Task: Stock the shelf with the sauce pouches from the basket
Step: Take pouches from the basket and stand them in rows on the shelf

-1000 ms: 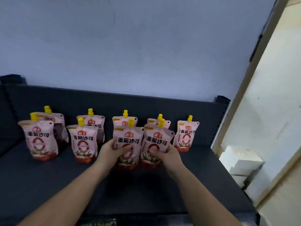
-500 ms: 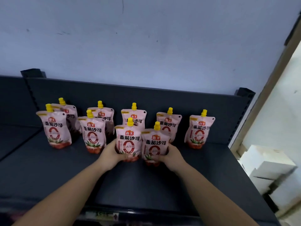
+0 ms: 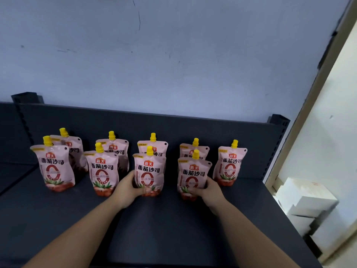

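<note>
Nine pouches (image 3: pixel 56 167) upright on shelf (image 3: pixel 164 233); left grip (image 3: pixel 125 190), right grip (image 3: pixel 209 190) each round one.

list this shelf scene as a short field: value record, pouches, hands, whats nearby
items: nine sauce pouches, pink with yellow caps, all upright
layout: four in front, five behind
left hand: grips third front pouch at its lower left
right hand: grips fourth front pouch at its lower right
surface: dark shelf with a low back panel
basket: not in view
nearby: white boxes to the right, below shelf level
</note>
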